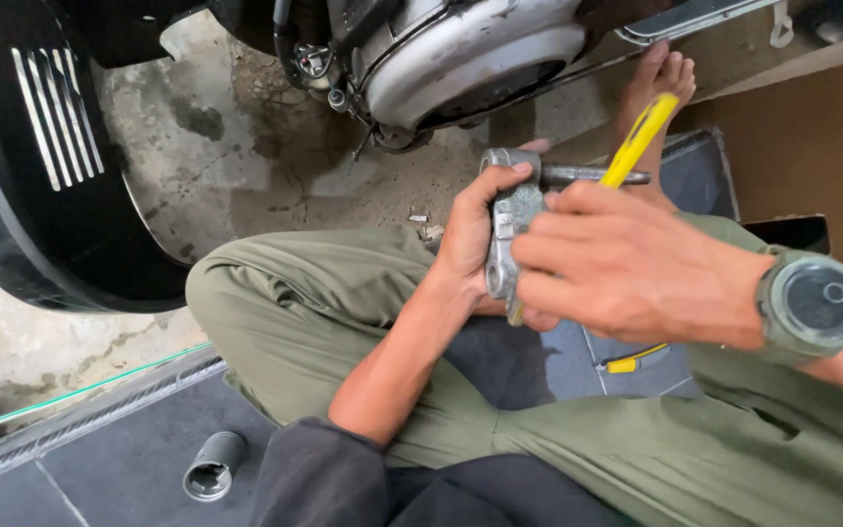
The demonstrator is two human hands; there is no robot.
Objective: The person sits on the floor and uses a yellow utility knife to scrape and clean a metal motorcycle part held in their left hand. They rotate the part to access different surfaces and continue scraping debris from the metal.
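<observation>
Head view: metal part [511,220], both hands.

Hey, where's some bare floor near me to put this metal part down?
Bare patches: the dark mat left of your knee, beside the small metal cylinder, and the concrete between the black fender and the engine cover. Your lap is crowded: both hands, metal part, yellow-handled tool.
</observation>
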